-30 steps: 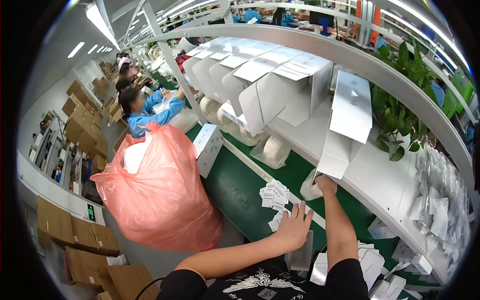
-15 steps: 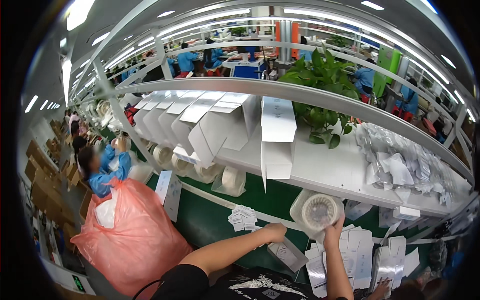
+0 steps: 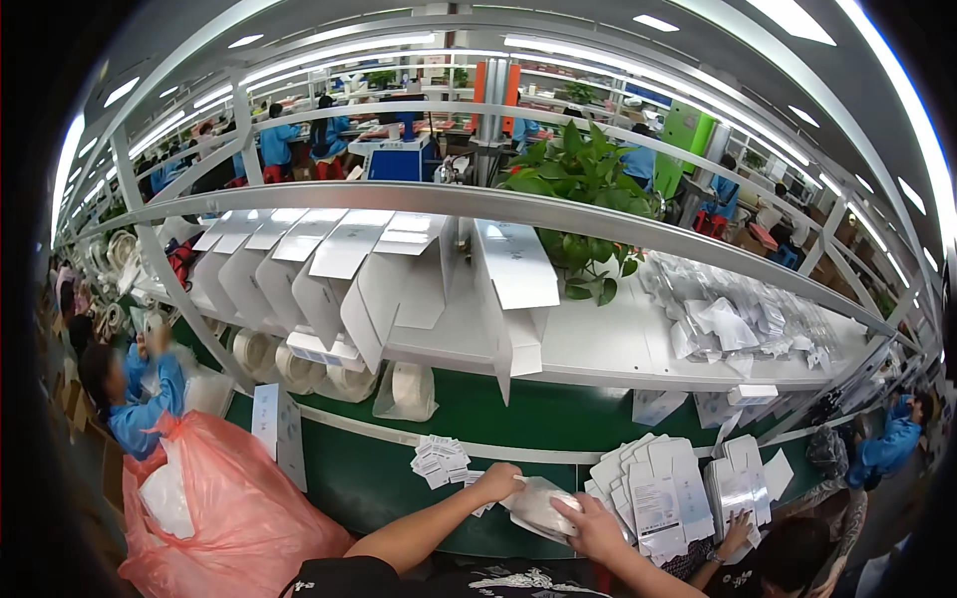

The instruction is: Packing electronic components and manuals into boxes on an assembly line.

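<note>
White in clear film, the bundle sits between the two hands, above the near edge of the green desk. Both hands are on it: the left grip is closed at its upper left end, and the right grip grasps the right end, thumb laid over the top. Its long axis seems to slope from upper left to lower right, running from one grip to the other. Neither hand is nearer, though the right covers more of it. A flat pale edge shows below; whether it belongs to the bundle, I cannot tell.

Labels lie spread just left of the left grip. Flat cartons fan out just right of the right grip, and a co-worker's hand rests on the carton stack beyond.
</note>
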Available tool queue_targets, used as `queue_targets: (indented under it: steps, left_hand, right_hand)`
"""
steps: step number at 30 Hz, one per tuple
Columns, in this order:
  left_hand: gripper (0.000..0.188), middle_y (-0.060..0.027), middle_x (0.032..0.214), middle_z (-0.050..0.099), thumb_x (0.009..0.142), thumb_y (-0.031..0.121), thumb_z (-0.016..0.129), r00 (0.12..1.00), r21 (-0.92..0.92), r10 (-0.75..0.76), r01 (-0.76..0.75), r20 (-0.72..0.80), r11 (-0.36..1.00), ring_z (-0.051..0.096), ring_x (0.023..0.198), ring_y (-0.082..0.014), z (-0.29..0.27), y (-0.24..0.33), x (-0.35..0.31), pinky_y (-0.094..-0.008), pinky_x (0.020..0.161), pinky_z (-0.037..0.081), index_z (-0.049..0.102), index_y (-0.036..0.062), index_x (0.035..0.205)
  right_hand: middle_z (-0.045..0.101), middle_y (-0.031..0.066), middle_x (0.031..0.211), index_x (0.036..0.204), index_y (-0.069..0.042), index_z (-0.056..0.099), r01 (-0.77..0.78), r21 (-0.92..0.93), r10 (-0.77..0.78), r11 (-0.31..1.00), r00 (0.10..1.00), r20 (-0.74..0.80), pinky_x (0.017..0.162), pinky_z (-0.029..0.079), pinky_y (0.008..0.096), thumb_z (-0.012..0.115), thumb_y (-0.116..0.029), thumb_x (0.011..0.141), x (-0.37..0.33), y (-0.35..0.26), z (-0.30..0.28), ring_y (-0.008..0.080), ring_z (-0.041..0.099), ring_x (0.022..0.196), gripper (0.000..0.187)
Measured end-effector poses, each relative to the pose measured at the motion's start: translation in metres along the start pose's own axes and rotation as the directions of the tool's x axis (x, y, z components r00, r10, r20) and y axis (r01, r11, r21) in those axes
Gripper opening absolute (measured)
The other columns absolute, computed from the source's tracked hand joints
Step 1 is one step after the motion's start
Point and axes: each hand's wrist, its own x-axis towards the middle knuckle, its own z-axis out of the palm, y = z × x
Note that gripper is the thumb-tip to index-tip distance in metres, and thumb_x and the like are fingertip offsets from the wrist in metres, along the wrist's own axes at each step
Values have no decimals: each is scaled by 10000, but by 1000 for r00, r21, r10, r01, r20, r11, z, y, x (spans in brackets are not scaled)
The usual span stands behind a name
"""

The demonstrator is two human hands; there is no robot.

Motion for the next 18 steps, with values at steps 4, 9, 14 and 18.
queue_targets:
  steps: [4,9,14,18]
  left_hand:
    - [420,-227,893,740,953,399,713,987,-127,-145,154,74,980,745,815,-360,-6,36,-4,-472,754,590,756,-16,1001]
    - [436,-120,857,739,1030,415,686,855,-616,-472,493,214,614,743,784,-198,-34,33,-65,-358,710,597,727,-5,1140]
    - [308,-110,928,788,925,106,681,804,-295,-553,485,-220,823,764,836,-192,-5,-36,-202,-339,760,608,724,13,1216]
    - [284,-238,1068,775,871,191,674,553,-117,-795,798,-249,591,748,1031,-430,28,-32,-300,-496,948,590,790,41,1083]
  right_hand:
    - [559,209,1454,1547,-353,556,83,-378,-68,922,996,53,1065,518,525,816,-225,824,39,38,70,482,610,1242,779]
    - [571,222,1388,1535,-400,535,-127,-219,202,967,908,368,921,589,549,602,-208,990,102,57,56,477,687,1142,581]
    - [600,245,1282,1541,-306,522,-329,-249,349,911,936,37,812,601,572,558,-199,1003,191,135,60,494,704,1065,550]
    - [555,237,1518,1581,-181,450,-300,-315,316,901,949,0,1020,549,603,578,-342,1041,296,160,39,509,654,1223,578]
